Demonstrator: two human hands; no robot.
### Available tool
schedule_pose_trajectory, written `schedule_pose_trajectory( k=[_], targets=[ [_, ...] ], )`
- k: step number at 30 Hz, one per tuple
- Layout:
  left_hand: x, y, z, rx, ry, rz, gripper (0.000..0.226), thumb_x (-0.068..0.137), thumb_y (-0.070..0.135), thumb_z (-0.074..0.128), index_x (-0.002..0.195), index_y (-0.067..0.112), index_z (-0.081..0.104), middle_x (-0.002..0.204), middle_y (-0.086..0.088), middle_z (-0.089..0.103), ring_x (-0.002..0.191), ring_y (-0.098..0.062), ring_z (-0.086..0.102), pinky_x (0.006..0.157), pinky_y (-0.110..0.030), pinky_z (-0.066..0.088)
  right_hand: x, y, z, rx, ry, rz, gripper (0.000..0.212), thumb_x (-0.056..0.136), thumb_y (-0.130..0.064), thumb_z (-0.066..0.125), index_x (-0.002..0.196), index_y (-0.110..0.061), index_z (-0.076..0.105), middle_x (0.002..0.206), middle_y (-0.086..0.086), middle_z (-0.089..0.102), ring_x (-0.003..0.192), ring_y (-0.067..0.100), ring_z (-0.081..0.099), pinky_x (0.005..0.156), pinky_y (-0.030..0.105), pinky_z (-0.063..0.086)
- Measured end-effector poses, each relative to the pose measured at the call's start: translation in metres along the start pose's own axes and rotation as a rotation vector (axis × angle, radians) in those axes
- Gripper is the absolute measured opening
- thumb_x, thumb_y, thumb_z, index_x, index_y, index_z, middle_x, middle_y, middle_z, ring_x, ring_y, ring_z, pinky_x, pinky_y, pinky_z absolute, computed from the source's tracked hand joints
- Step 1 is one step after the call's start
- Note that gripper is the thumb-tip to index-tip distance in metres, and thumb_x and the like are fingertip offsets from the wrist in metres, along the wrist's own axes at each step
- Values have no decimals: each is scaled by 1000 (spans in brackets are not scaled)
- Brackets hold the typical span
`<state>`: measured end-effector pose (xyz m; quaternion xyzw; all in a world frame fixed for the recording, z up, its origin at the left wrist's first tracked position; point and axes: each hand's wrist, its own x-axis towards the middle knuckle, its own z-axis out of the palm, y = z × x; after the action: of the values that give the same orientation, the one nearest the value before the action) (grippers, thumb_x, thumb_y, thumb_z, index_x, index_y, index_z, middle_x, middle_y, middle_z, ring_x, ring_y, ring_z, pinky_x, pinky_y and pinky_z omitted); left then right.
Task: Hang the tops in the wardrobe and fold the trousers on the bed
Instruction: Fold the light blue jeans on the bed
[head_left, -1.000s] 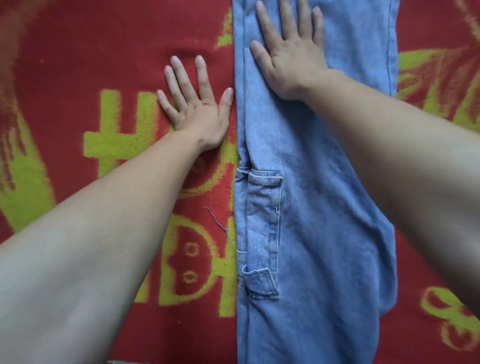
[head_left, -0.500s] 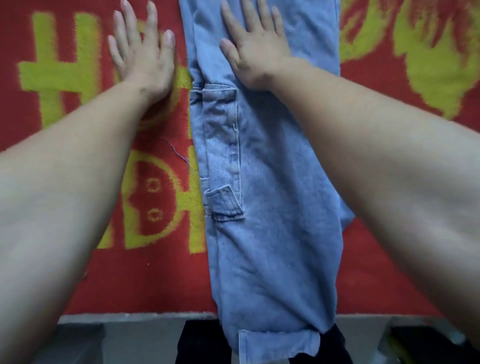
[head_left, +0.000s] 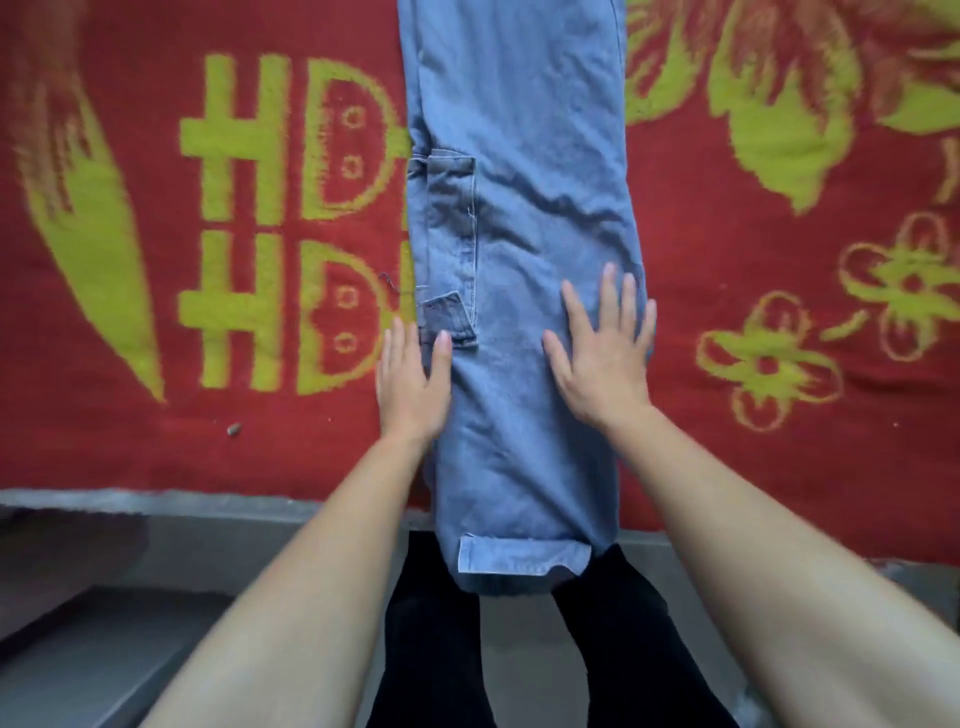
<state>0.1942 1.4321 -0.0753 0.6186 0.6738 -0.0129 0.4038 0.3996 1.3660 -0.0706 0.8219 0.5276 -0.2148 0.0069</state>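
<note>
Single head-worn view, looking steeply down, close over the bed edge (head_left: 156, 499)

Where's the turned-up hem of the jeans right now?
In the head view, the turned-up hem sits bottom centre, hanging past the near edge of the red blanket, below both flat hands and between the forearms.

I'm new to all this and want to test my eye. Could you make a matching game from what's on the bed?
Things:
1. jeans
2. blanket
3. left hand
4. right hand

Descriptions:
A. red with yellow-green patterns
B. flat wholly on denim
C. light blue, hem hanging over the bed edge
D. straddling the denim's edge by the pocket

Pairs: 1-C, 2-A, 3-D, 4-B
</note>
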Motion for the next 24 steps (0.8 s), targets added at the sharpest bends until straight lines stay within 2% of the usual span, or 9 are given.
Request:
schedule_pose_trajectory(
  k=[3,6,8,10,13,15,18,21,24],
  targets=[
    [-72,-9,34,-32,35,-144,79,93,56,52,154,13,28,162,-6,19,149,-20,14,121,-38,11,-71,21,20,225,40,287,83,91,-59,53,157,-21,19,164,20,9,150,37,12,119,54,11],
    [-113,-13,59,-64,113,-282,93,78,59,70,151,17,31,145,-11,41,135,-32,36,113,-43,28,-118,31,33,422,-45,501,96,83,-68,57,155,-16,21,152,15,35,139,34,34,112,48,30],
    [-121,-16,64,-191,105,-406,94,71,62,74,144,17,37,138,-10,52,128,-33,47,109,-44,37,-137,36,38,574,-185,558,89,80,-68,62,149,-22,31,137,9,52,125,28,49,102,39,39],
    [-123,-21,61,-261,47,-452,87,64,63,79,130,16,47,128,-6,62,119,-29,58,103,-44,45,-151,38,40,793,-356,633,78,76,-63,73,138,-25,43,129,3,62,111,19,59,92,29,43],
    [-122,-28,47,-316,-73,-463,78,54,56,87,116,16,59,112,-1,70,105,-23,66,95,-43,52,-166,44,46,751,-606,545,67,69,-61,79,119,-19,61,118,1,69,110,20,64,97,34,49],
    [-125,-34,40,-321,-172,-458,63,57,43,90,109,16,67,103,1,73,96,-20,69,92,-41,55,-176,48,47,789,-670,528,63,65,-54,81,115,-22,62,113,-1,70,107,20,65,98,40,51],
    [-140,-43,32,-346,-314,-448,44,64,31,89,101,13,74,96,2,76,88,-16,72,83,-34,58,-192,49,46,961,-610,574,63,63,-47,83,117,-26,58,114,-4,69,106,18,66,98,42,52],
    [-163,-50,24,-340,-374,-300,34,72,19,85,103,17,71,99,4,76,88,-11,72,67,-22,54,-209,41,42,1025,-497,622,56,62,-49,82,110,-26,63,107,-4,71,101,18,68,96,42,53],
    [-191,-61,11,-436,-374,-306,32,78,26,82,104,13,71,99,0,76,90,-16,72,75,-28,58,-227,35,35,1068,-385,617,32,70,-48,80,90,-24,72,99,-5,75,90,12,71,85,31,56]
  ],
)
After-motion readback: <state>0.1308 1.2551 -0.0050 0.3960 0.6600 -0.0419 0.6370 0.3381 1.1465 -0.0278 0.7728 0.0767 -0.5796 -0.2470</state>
